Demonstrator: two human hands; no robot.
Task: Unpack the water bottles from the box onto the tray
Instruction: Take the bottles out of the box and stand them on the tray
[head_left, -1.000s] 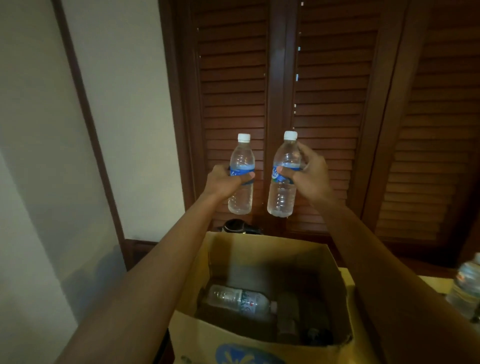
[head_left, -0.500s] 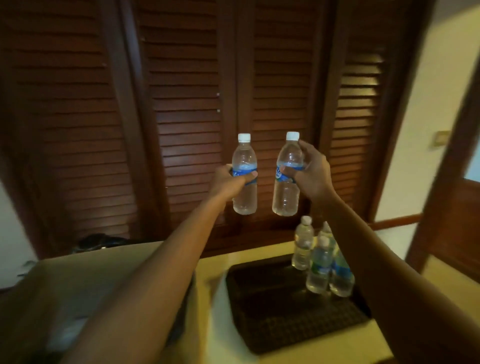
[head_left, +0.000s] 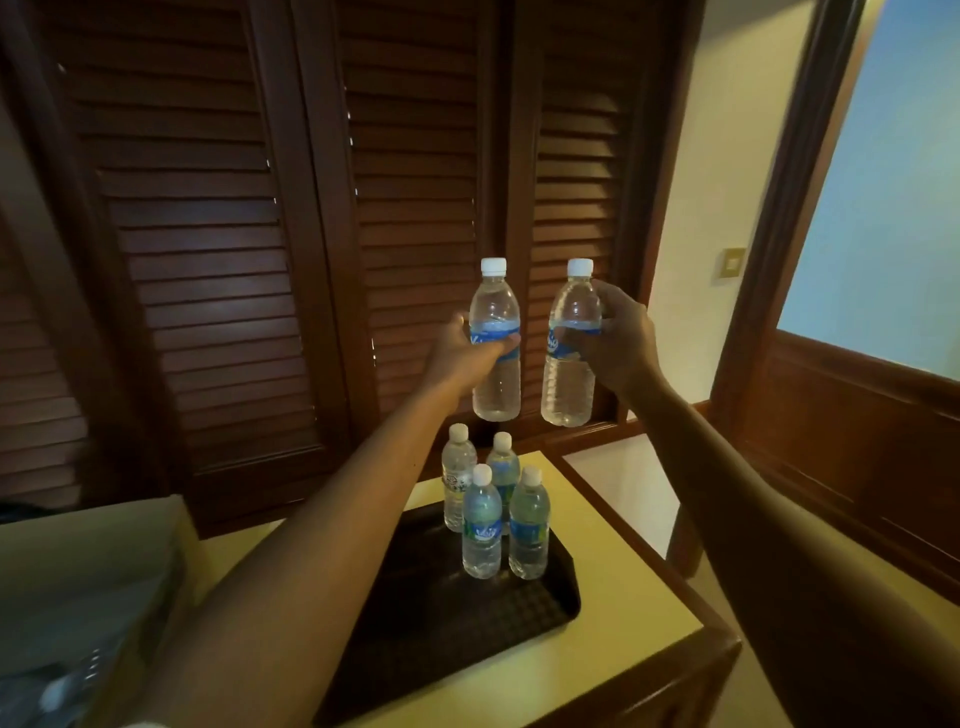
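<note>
So we've got our left hand with the fingers curled round the blue label of one water bottle, thumb tip showing on the front of it. Our right hand has its fingers wrapped round the label band of a second bottle, gripping from the right side. Both bottles are upright with white caps on, held side by side in the air, near each other but not touching.

Right below them sits the dark tray on a yellow-topped table. Four more bottles already stand upright in a tight cluster at the tray's far end, two in front and two behind. They sit right under the ones we're holding, and the near part of the tray is bare. Our left forearm crosses over the tray's left edge and hides some of it.

The cardboard box is off at the lower left, blurry; we can't really tell what's inside. Behind everything are dark wooden louvred doors, with a pale wall and a switch plate to the right.
</note>
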